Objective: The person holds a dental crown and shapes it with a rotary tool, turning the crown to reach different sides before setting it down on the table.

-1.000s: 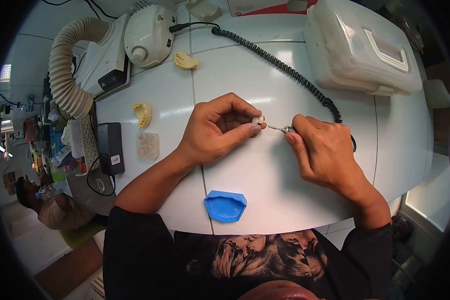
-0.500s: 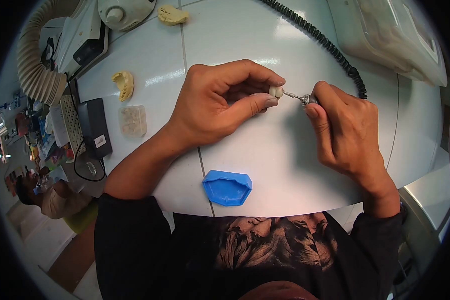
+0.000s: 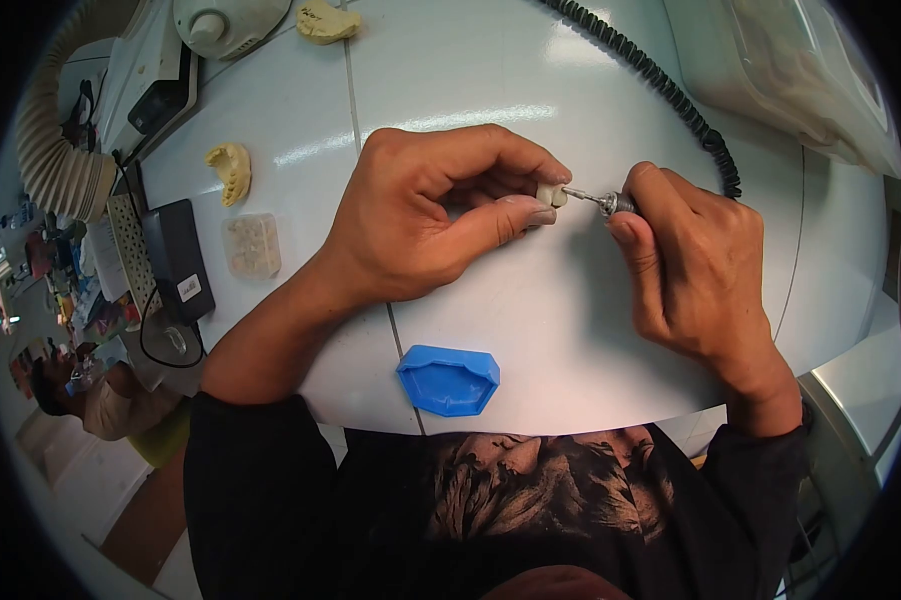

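Observation:
Between the thumb and fingers of my left hand [image 3: 425,215] is a small whitish dental crown piece [image 3: 552,194], with its far side hidden by the fingertips. My right hand [image 3: 695,255] is closed around a rotary handpiece [image 3: 617,204], most of whose body the fingers cover. The handpiece's thin metal bur [image 3: 582,194] points left, its tip at or very near the crown piece; contact is too small to tell. Below my hands, a blue mould tray [image 3: 448,382] lies near the table's front edge.
Yellowish plaster dental models [image 3: 232,174] and a clear small box [image 3: 252,246] lie on the left. A black coiled cord [image 3: 660,80] runs past a translucent bin [image 3: 785,75]. A ribbed hose [image 3: 70,185] and a black power adapter [image 3: 178,260] sit far left; a seated person [image 3: 110,400] is beyond.
The view has shifted slightly, so the table items appear a little further left. The crown piece is turned a little between my left fingers, while both hands keep their grips.

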{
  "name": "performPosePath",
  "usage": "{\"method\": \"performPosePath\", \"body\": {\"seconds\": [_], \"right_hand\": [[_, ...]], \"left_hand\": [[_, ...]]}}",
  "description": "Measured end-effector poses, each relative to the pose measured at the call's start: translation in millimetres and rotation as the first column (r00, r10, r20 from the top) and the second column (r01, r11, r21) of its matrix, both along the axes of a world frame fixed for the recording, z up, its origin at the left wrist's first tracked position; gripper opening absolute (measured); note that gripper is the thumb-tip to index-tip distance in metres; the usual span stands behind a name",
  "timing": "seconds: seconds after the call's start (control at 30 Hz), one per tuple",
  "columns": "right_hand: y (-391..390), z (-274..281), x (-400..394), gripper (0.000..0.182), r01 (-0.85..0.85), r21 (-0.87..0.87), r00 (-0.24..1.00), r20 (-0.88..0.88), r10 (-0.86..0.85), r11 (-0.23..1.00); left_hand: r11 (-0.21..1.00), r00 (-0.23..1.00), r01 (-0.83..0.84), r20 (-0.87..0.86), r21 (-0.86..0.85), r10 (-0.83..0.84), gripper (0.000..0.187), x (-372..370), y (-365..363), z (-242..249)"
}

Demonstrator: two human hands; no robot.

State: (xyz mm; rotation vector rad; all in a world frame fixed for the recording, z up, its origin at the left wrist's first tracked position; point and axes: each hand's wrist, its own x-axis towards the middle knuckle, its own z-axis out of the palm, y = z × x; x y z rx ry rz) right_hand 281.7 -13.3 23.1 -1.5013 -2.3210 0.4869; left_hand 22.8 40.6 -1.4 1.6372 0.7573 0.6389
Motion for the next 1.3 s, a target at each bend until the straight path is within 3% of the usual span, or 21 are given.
{"method": "performPosePath", "body": {"seconds": [0.33,1.3], "right_hand": [[-1.7,4.0,-0.3,0.036,0.005,-0.073,1.000,0.021,-0.003,0.997],[0.3,4.6,0.3,0.033,-0.033,-0.041,0.999,0.036,0.034,0.999]], "left_hand": [[1.000,1.000,-0.001,-0.001,-0.017,0.001,0.022,0.5,-0.6,-1.3],[1.000,1.000,-0.015,-0.022,0.028,0.015,0.028,-0.3,-0.4,0.1]]}}
